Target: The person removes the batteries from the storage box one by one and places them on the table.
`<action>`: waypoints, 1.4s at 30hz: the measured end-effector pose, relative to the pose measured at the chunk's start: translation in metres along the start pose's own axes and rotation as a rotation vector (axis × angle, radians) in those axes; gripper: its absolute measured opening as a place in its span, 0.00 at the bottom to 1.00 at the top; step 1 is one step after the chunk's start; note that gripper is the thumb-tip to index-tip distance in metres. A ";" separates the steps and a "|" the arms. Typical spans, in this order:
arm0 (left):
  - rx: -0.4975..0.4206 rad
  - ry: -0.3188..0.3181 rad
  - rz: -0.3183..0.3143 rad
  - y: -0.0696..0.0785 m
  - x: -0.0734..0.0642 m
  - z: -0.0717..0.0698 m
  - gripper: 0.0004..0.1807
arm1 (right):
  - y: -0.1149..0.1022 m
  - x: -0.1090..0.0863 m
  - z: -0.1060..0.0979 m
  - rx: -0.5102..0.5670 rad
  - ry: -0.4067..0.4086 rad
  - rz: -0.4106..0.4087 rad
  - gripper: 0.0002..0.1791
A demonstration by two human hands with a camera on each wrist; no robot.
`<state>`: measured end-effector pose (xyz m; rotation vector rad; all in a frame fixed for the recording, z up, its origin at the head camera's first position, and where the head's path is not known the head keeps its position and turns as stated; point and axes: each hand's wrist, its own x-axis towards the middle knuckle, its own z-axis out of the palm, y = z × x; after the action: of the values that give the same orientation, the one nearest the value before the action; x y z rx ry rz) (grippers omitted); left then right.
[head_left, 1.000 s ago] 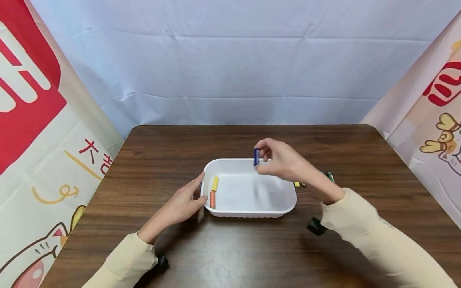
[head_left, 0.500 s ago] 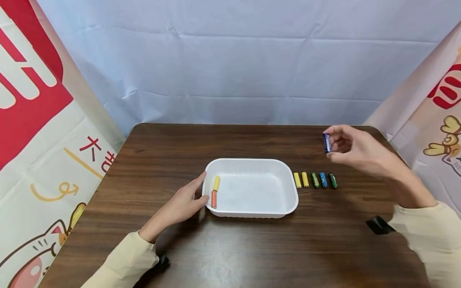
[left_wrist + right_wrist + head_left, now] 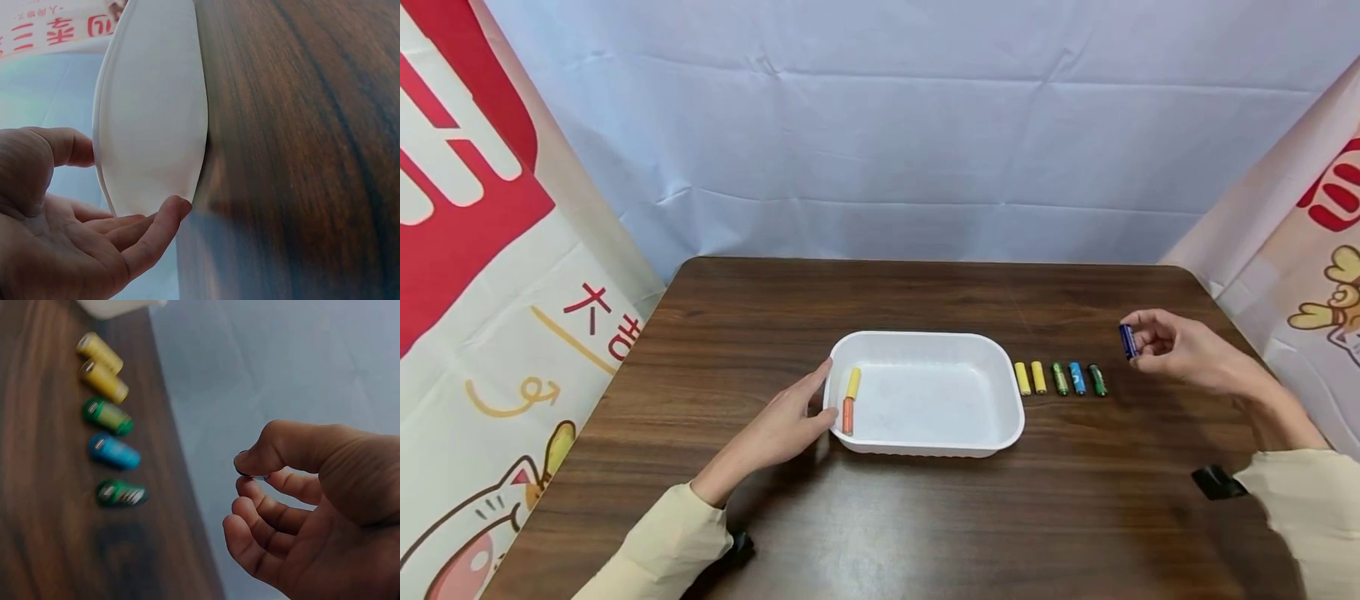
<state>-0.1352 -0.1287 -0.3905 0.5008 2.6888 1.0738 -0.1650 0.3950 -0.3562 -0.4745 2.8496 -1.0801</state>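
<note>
Cream cloth covers both my forearms, one sleeve (image 3: pixel 655 542) at the lower left of the frame, its twin at the lower right. Near the middle, my left hand (image 3: pixel 775 425) grips the left end of the white tray (image 3: pixel 917 447), thumb at the rim; that looks enough to steady it. An orange battery (image 3: pixel 847 416) and a yellow battery (image 3: pixel 853 383) lie end to end inside, along its left wall. Just beside its right wall runs a row of batteries (image 3: pixel 1060 378): two yellow, then green, light blue and dark green. Right of them, my right hand (image 3: pixel 1198 354) pinches a dark blue battery (image 3: pixel 1128 342). A light hold with a quiet wrist should serve best; swinging low to the left could knock the row, with the tray's wall beyond. Behind, a pale curtain (image 3: pixel 880 142) fills the upper frame.
</note>
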 end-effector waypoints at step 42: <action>-0.006 0.021 0.015 0.002 -0.004 0.001 0.39 | 0.041 -0.011 0.033 -0.016 -0.125 0.092 0.29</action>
<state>-0.1304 -0.1283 -0.3892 0.5114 2.7032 1.0974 -0.1606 0.4066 -0.4084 -0.3929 2.7434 -0.9774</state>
